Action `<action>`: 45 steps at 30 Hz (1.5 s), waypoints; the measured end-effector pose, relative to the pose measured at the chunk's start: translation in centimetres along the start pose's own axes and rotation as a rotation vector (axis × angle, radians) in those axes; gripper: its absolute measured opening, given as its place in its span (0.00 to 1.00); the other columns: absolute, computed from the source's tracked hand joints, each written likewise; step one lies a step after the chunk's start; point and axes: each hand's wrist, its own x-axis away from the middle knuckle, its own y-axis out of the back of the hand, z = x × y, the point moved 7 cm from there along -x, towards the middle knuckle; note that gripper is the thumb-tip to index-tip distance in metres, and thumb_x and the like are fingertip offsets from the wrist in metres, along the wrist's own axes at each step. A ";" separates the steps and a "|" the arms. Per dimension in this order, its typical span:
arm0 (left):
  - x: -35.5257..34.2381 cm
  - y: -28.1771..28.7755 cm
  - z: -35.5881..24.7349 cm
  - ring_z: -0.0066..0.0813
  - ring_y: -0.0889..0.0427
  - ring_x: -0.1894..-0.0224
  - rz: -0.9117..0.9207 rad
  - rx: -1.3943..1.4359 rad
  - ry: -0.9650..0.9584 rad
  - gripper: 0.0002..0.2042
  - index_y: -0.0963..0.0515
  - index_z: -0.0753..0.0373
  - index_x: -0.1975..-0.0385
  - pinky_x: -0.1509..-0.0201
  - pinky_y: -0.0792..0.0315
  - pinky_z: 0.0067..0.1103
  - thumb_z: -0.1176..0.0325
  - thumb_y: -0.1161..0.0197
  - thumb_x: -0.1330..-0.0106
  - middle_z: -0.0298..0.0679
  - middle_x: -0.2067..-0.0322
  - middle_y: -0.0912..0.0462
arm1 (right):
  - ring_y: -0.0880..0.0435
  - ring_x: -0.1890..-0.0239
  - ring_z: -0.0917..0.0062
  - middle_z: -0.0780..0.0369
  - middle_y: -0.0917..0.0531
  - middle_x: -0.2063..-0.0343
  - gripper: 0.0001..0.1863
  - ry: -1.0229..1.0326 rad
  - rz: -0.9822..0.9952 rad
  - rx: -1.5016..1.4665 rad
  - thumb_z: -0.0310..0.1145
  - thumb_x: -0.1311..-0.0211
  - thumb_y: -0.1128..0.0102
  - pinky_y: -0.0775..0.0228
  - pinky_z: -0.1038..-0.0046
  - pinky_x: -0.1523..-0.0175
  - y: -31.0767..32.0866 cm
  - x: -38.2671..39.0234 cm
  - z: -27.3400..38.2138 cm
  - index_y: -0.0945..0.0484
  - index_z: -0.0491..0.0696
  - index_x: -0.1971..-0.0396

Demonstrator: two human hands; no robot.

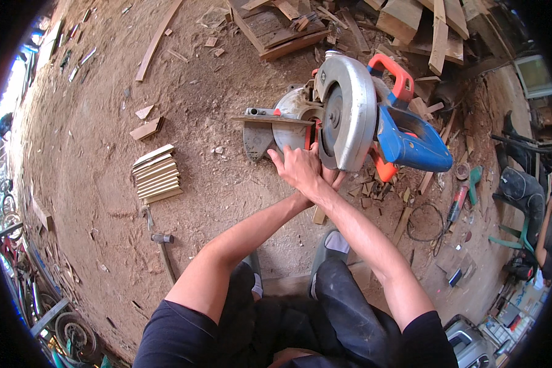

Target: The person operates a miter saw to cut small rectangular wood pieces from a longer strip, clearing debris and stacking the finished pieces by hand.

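A stack of cut boards on sawdust, a hammer nearby (possibly a mallet).

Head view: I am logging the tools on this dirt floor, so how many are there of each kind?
Blue and orange mitre saw with round silver blade guard: 1
Wooden-handled hammer with steel head: 1
Red-handled hand tool by a black cable: 1
Total: 3

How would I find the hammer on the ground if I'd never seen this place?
Start at the big saw with the blue and orange handle, where both hands meet. Go left across the sawdust floor to the neat stack of short boards, then look just below it. The hammer lies there alone, the only thing with a dark metal head on a long thin handle.
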 end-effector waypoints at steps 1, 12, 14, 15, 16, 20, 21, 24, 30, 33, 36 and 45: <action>-0.1 0.1 -0.1 0.52 0.35 0.36 -0.042 -0.012 0.000 0.21 0.27 0.58 0.41 0.28 0.57 0.50 0.56 0.44 0.31 0.46 0.42 0.23 | 0.13 0.73 0.47 0.43 0.17 0.81 0.37 0.009 -0.011 0.004 0.60 0.26 0.56 0.38 0.35 0.37 -0.1 0.1 0.2 0.17 0.37 0.72; -1.4 1.3 -3.5 0.53 0.31 0.39 0.141 -0.099 -0.127 0.18 0.25 0.60 0.47 0.31 0.48 0.52 0.60 0.41 0.34 0.47 0.50 0.23 | 0.14 0.73 0.45 0.41 0.18 0.81 0.39 -0.019 0.019 -0.006 0.62 0.27 0.55 0.22 0.48 0.63 1.2 1.4 0.7 0.16 0.37 0.75; -0.3 0.2 -2.0 0.52 0.23 0.47 0.195 -0.022 -0.044 0.13 0.22 0.60 0.52 0.32 0.47 0.51 0.61 0.43 0.30 0.47 0.56 0.18 | 0.14 0.72 0.45 0.40 0.18 0.80 0.39 -0.011 0.036 -0.038 0.62 0.26 0.56 0.22 0.48 0.62 1.5 1.6 1.3 0.16 0.37 0.74; 0.6 -0.7 -0.3 0.50 0.20 0.50 0.258 0.048 0.034 0.13 0.21 0.59 0.51 0.29 0.53 0.54 0.61 0.44 0.29 0.46 0.56 0.16 | 0.13 0.71 0.44 0.40 0.17 0.79 0.40 -0.014 0.043 -0.059 0.61 0.26 0.56 0.21 0.48 0.62 1.7 1.5 1.8 0.15 0.37 0.74; 1.5 -1.8 1.4 0.48 0.18 0.53 0.320 0.118 0.113 0.13 0.20 0.58 0.51 0.27 0.59 0.56 0.61 0.45 0.28 0.45 0.57 0.14 | 0.13 0.70 0.44 0.40 0.17 0.78 0.40 -0.016 0.051 -0.080 0.61 0.26 0.57 0.20 0.49 0.63 1.9 1.4 2.4 0.15 0.37 0.74; 1.2 -2.4 0.1 0.48 0.20 0.52 0.306 0.079 0.005 0.09 0.21 0.63 0.55 0.46 0.28 0.36 0.66 0.44 0.27 0.47 0.57 0.19 | 0.13 0.69 0.43 0.39 0.17 0.77 0.40 -0.067 0.082 -0.152 0.61 0.26 0.56 0.20 0.47 0.61 1.7 1.6 0.6 0.14 0.36 0.74; 1.2 -2.5 0.4 0.48 0.20 0.52 0.291 0.093 0.016 0.09 0.22 0.63 0.55 0.46 0.28 0.37 0.66 0.44 0.28 0.47 0.57 0.19 | 0.13 0.69 0.43 0.39 0.17 0.77 0.40 -0.074 0.088 -0.171 0.60 0.26 0.56 0.20 0.47 0.60 1.8 1.5 0.6 0.14 0.36 0.74; 1.3 -2.3 0.3 0.45 0.19 0.56 0.196 0.005 -0.040 0.09 0.22 0.61 0.55 0.45 0.31 0.41 0.64 0.43 0.28 0.45 0.60 0.18 | 0.14 0.69 0.42 0.39 0.17 0.77 0.39 -0.088 0.093 -0.197 0.60 0.26 0.55 0.20 0.47 0.59 1.7 1.4 0.2 0.15 0.35 0.75; 1.7 -2.4 0.9 0.44 0.21 0.57 0.260 0.081 -0.021 0.08 0.24 0.60 0.59 0.48 0.32 0.37 0.64 0.42 0.30 0.43 0.63 0.20 | 0.15 0.56 0.46 0.41 0.15 0.66 0.28 0.019 0.158 -0.025 0.50 0.30 0.47 0.18 0.52 0.57 0.9 1.5 0.5 0.15 0.36 0.66; 2.0 -3.4 0.4 0.44 0.23 0.54 0.317 -0.084 -0.113 0.08 0.26 0.60 0.58 0.46 0.34 0.37 0.64 0.43 0.30 0.43 0.61 0.21 | 0.24 0.47 0.55 0.50 0.21 0.58 0.13 0.143 -0.045 0.235 0.35 0.35 0.47 0.32 0.48 0.41 -1.5 2.2 -1.7 0.20 0.43 0.59; 3.2 -3.8 2.8 0.43 0.26 0.46 0.348 -0.326 -0.224 0.14 0.27 0.60 0.48 0.38 0.36 0.39 0.62 0.42 0.30 0.42 0.51 0.23 | 0.24 0.46 0.57 0.50 0.25 0.51 0.11 0.127 -0.125 0.332 0.29 0.36 0.49 0.26 0.56 0.44 -2.3 1.5 -1.6 0.22 0.43 0.57; 5.0 -2.8 5.1 0.51 0.31 0.37 0.438 0.014 -0.200 0.30 0.33 0.58 0.34 0.28 0.43 0.44 0.57 0.36 0.35 0.45 0.39 0.27 | 0.13 0.63 0.69 0.56 0.14 0.63 0.18 0.279 -0.460 0.673 0.30 0.40 0.43 0.20 0.65 0.63 -5.5 2.1 -5.3 0.24 0.45 0.49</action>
